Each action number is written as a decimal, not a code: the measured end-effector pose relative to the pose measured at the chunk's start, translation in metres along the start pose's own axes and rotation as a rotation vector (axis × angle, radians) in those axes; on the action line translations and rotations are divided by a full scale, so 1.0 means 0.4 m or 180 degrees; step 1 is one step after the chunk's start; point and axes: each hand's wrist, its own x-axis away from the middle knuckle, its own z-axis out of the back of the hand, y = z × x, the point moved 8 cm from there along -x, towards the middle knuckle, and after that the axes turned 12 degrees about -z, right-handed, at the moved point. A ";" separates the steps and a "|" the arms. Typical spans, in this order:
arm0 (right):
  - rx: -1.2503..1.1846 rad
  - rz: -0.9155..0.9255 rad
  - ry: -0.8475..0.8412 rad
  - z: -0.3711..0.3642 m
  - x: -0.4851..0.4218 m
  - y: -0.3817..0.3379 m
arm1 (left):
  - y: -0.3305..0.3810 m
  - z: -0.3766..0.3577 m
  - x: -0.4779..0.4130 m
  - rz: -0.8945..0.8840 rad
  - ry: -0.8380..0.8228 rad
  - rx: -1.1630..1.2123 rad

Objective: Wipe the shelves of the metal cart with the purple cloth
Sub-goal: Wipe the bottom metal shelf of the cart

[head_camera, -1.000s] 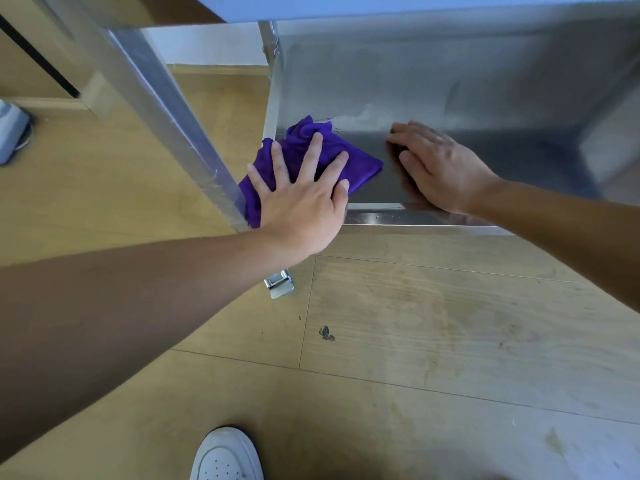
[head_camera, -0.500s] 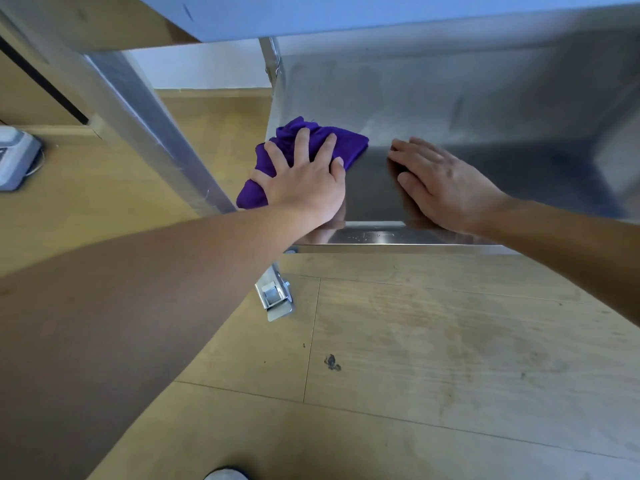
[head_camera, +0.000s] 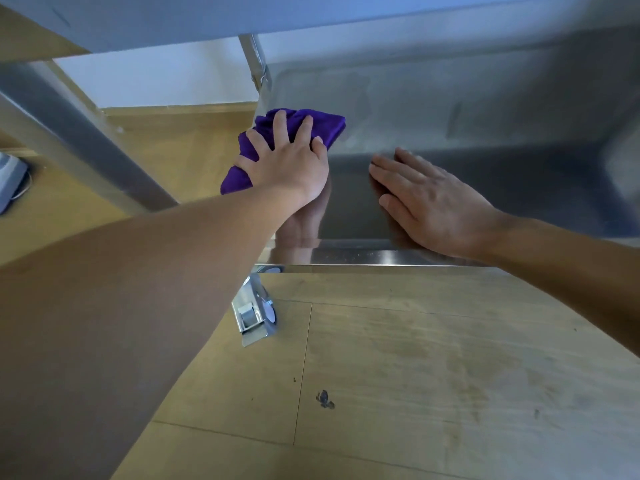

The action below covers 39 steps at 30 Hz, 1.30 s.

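The purple cloth [head_camera: 332, 128] lies bunched at the far left corner of the metal cart's bottom shelf [head_camera: 485, 188]. My left hand [head_camera: 289, 161] presses flat on the cloth with its fingers spread and straight. To its right, my right hand [head_camera: 429, 199] rests palm down on the bare shelf, fingers straight, holding nothing. Part of the cloth is hidden under my left hand.
The upper shelf [head_camera: 242, 15] of the cart overhangs the top of the view. A slanted metal leg [head_camera: 79, 140] crosses at the left, and a caster wheel [head_camera: 256, 310] sits below the shelf's front rim. A grey device [head_camera: 10, 178] lies on the wooden floor at far left.
My left hand has pushed the cloth away from the front edge toward the back left corner of the shelf. My right hand has stayed in place. The camera has moved lower and closer.
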 end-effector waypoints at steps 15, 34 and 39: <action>0.0060 -0.0005 -0.0069 0.003 0.031 0.002 | 0.007 -0.003 -0.105 -0.0014 0.0052 0.0022; -0.0518 -0.0611 0.0280 0.032 0.048 0.101 | 0.250 -0.012 0.055 -0.2018 -0.0501 0.0518; -0.0867 -0.0568 0.0486 0.069 0.064 0.094 | 0.369 0.016 0.172 -0.2544 -0.0582 0.1015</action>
